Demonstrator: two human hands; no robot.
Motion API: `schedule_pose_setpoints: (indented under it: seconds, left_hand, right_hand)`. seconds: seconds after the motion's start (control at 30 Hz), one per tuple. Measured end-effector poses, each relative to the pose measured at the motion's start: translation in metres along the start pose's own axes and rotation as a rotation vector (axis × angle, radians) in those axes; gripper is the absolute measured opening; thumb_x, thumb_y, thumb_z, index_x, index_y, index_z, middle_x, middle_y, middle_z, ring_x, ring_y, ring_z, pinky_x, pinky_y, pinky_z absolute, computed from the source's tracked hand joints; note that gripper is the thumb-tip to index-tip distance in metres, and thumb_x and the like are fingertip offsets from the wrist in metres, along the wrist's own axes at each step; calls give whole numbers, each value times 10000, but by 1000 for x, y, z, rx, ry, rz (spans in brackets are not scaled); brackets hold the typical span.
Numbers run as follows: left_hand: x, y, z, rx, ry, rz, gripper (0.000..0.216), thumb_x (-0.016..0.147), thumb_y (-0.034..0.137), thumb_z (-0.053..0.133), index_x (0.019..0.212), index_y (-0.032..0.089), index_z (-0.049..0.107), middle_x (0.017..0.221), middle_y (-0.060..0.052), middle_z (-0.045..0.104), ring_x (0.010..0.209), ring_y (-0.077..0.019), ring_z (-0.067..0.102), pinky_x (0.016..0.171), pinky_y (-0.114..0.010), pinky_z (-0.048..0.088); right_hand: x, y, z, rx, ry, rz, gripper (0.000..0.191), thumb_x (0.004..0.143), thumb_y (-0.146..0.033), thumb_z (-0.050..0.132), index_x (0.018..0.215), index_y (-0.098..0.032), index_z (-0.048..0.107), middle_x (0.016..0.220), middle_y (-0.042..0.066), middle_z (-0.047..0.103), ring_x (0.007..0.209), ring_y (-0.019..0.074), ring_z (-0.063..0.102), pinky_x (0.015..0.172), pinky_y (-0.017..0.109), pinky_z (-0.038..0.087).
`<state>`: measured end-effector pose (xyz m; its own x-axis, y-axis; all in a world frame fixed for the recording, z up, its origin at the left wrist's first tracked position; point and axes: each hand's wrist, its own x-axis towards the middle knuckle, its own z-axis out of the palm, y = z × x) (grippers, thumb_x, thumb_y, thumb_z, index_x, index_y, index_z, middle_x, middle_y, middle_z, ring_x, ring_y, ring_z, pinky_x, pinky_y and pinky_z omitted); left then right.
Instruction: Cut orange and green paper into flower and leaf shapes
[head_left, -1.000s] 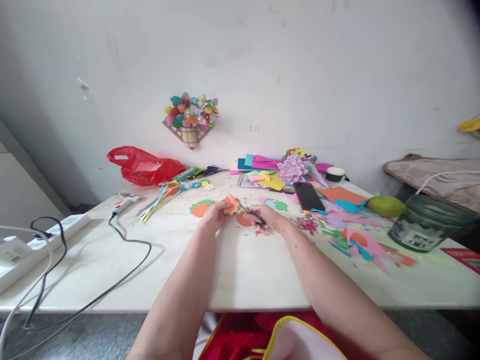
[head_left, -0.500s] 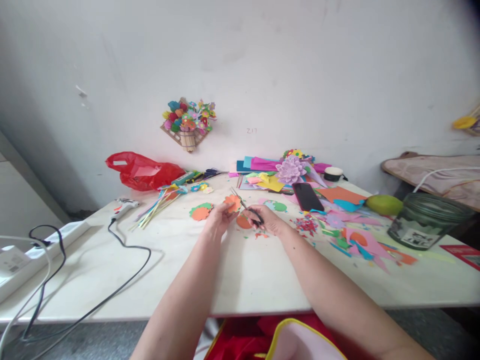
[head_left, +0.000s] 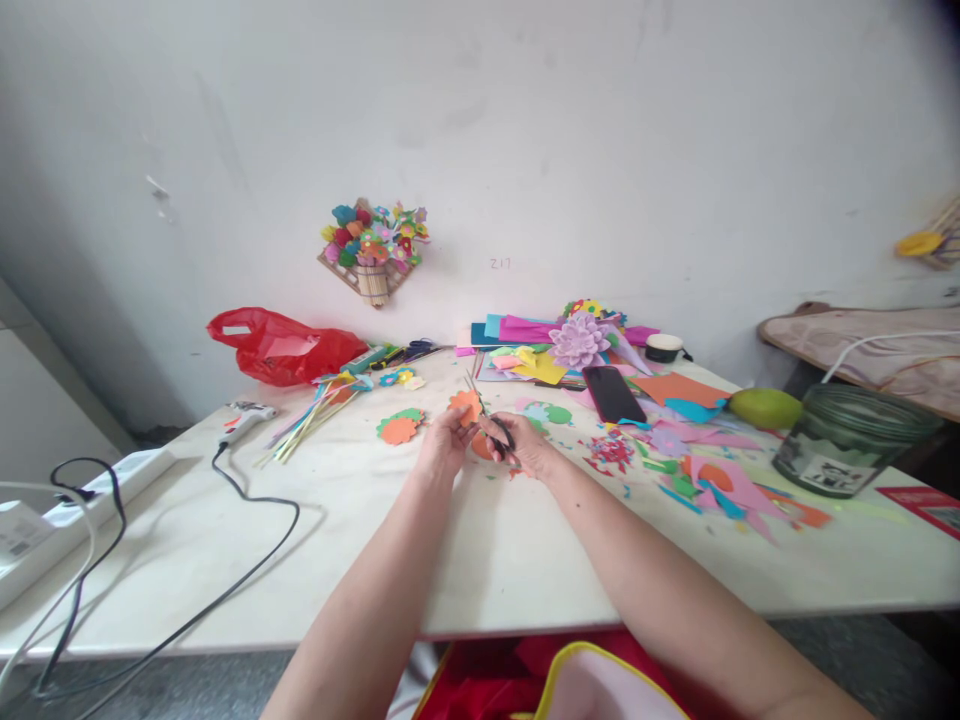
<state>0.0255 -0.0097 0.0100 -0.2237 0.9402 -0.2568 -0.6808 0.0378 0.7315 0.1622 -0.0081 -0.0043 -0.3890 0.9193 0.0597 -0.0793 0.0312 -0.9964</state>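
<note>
Between the thumb and fingers of my left hand [head_left: 448, 440] is an orange flower-shaped cutout [head_left: 464, 404] with a scalloped edge. My right hand [head_left: 525, 445] is closed around the dark handles of a pair of scissors [head_left: 498, 432]. Their blades point up and away, at the right edge of the cutout. Beneath my hands an orange round piece [head_left: 481, 446] lies on the table, partly covered. Orange and green scalloped cutouts [head_left: 399, 429] rest to the left of my left hand. Beyond my right hand are light blue and green cutouts [head_left: 557, 413].
Colourful scraps [head_left: 720, 485], a phone [head_left: 613, 395], a green fruit [head_left: 765, 408] and a glass jar [head_left: 855, 440] occupy the right side. At left are a glue gun [head_left: 246, 424] with its cord, a power strip [head_left: 135, 478], thin sticks [head_left: 311, 425] and a red plastic bag [head_left: 292, 345].
My right hand and the scissors have shifted slightly left, bringing the blades closer to the orange cutout and more upright. My left hand still holds the cutout.
</note>
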Motion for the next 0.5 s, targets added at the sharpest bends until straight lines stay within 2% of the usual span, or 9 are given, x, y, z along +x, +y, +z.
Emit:
schedule_pose_setpoints:
  seconds: [0.13, 0.27, 0.5]
  left_hand:
    - [-1, -3, 2, -28, 16, 6, 131, 762, 21, 683, 746, 151, 674, 616, -5, 683, 527, -115, 655, 588, -200, 547]
    - [-1, -6, 3, -44, -3, 32, 139, 756, 29, 726, 719, 149, 667, 637, -15, 689, 550, -119, 670, 606, -198, 541]
    - [2, -12, 4, -70, -2, 76, 176, 739, 31, 743, 688, 173, 652, 573, 17, 647, 532, -126, 653, 589, -208, 536]
  right_hand:
    - [-4, -4, 7, 0, 44, -24, 426, 782, -548, 769, 732, -180, 562, 526, -44, 573, 364, 58, 469, 309, 153, 222]
    - [-6, -6, 11, 7, 65, -40, 455, 732, -581, 793, 734, -184, 571, 515, -45, 570, 376, 71, 494, 308, 161, 237]
    - [-3, -1, 14, 2, 80, -71, 463, 733, -602, 776, 758, -183, 582, 488, -48, 555, 368, 82, 481, 305, 175, 243]
